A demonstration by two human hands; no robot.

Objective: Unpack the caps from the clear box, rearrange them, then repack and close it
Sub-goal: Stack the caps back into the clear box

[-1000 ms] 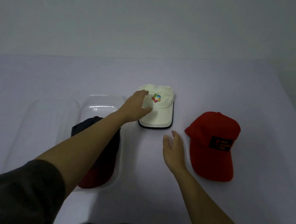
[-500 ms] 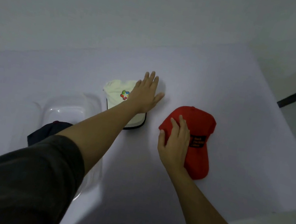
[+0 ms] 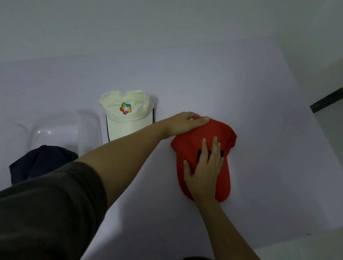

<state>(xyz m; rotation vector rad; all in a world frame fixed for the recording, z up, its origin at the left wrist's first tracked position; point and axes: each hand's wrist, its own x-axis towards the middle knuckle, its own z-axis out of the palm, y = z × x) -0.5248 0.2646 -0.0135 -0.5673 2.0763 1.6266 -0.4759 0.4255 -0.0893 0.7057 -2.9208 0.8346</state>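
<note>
A red cap (image 3: 230, 137) with a black patch lies on the white table right of centre, brim toward me. My left hand (image 3: 186, 124) reaches across and curls over the far left edge of its crown. My right hand (image 3: 204, 172) lies flat on the patch and brim, fingers apart. A cream cap (image 3: 126, 118) with a colourful logo sits untouched to the left. The clear box (image 3: 54, 130) stands open at the left with a dark navy cap (image 3: 43, 159) in its near end, partly hidden by my left sleeve.
The white table (image 3: 283, 164) ends at an edge on the right, with the floor and a dark strip (image 3: 331, 98) beyond. A pale wall runs along the back. My dark sleeve (image 3: 32, 209) fills the lower left.
My left hand left the cream cap and moved right onto the red cap's crown. My right hand slid further onto the red cap's front. The view shifted right.
</note>
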